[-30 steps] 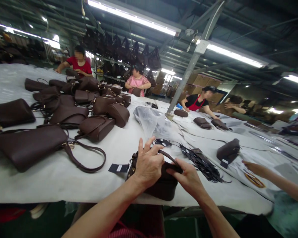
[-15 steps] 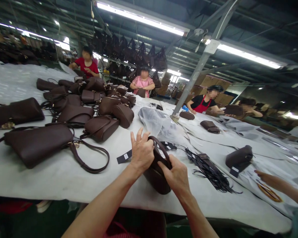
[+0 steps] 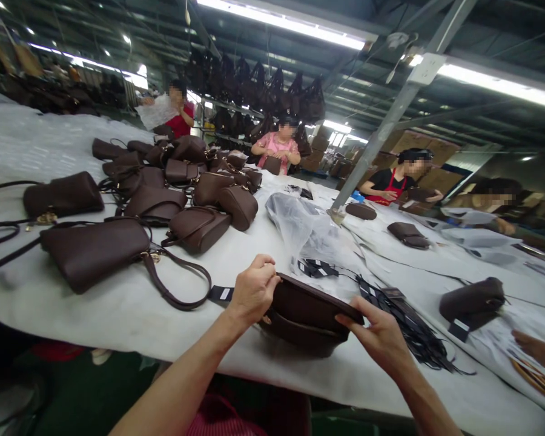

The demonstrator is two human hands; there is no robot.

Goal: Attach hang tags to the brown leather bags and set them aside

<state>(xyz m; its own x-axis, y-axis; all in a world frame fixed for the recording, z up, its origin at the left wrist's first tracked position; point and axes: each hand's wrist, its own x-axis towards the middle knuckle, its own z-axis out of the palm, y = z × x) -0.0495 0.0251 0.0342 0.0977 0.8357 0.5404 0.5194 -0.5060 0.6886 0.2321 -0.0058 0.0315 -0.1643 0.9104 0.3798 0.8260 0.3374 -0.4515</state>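
Observation:
Between my two hands is a dark brown handbag (image 3: 306,324), resting on the table near its front edge. My left hand (image 3: 254,289) pinches the bag's top left corner, fingers closed. At the other end my right hand (image 3: 375,327) grips the top right edge between thumb and fingers. The bag's long upper edge stretches between them, and its underside is hidden from me. A black tag (image 3: 221,294) with a white label lies just left of my left hand. Past the bag sit more black tags (image 3: 318,268) and a bundle of black cords (image 3: 406,324).
Many brown handbags (image 3: 200,229) are heaped at the left. A clear plastic bag (image 3: 295,227) lies in the middle, near a metal post (image 3: 381,133). Another bag (image 3: 472,303) and a co-worker's hand (image 3: 540,351) are at the right. Several people work across the table.
My hands have moved apart, from the bag's curved handle to the two ends of its top edge. The bag has turned broadside to me. The view has shifted left.

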